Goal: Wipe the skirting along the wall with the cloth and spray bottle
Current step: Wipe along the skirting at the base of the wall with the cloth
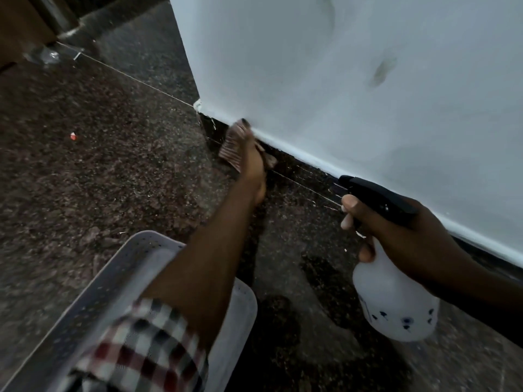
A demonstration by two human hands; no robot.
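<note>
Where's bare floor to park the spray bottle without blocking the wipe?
Widest free patch: floor left of the left hand, bordered by the wall corner, red scrap and white perforated tray. Narrower strip: between the tray and the spray bottle, below the skirting. Crowded: at the skirting, where the left hand holds the cloth and the right hand grips the bottle.

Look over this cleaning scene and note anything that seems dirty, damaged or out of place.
A dark smudge stains the white wall above the skirting. A small red-and-white scrap lies loose on the floor. White specks mark the skirting near the corner.
</note>
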